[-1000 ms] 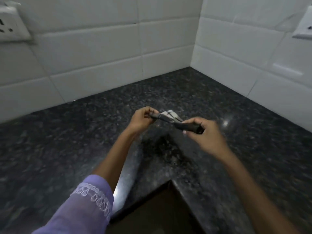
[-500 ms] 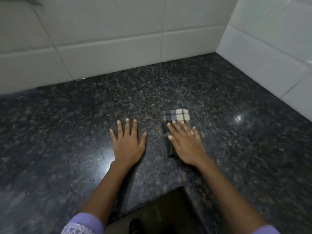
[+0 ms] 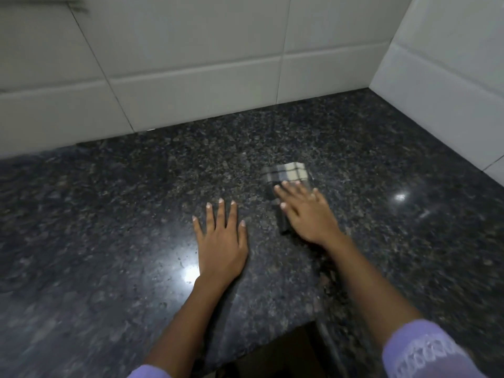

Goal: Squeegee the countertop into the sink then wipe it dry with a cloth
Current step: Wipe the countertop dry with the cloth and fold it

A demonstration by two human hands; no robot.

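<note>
Head view: a dark speckled granite counter [image 3: 109,227] runs into a corner formed by white tiled walls [image 3: 191,64] at the back and on the right. Glare from a lamp shows on the stone just left of the left wrist, and a smaller glint lies out to the right.

The left hand [image 3: 221,241] lies flat on the counter, palm down, its fingers straight and spread apart, holding nothing. Its forearm reaches in from the bottom edge, with a lilac sleeve [image 3: 148,373] just showing.

The right hand [image 3: 308,214] lies palm down on a folded checked cloth [image 3: 286,173], fingers straight and close together, pressing it to the stone. The cloth sits on the counter beyond and under the fingertips, to the right of the left hand and nearer the corner; its pale checked end sticks out past the fingers towards the back wall. A darker strip shows at the thumb side of the hand, though blur makes it hard to tell whether it is cloth or shadow. The right hand itself is a little smeared. Its forearm comes in from the lower right, ending in a lilac cuff with white lace trim [image 3: 425,353].

At the bottom middle the counter edge makes an inward corner, with a dark gap [image 3: 286,353] below it.
</note>
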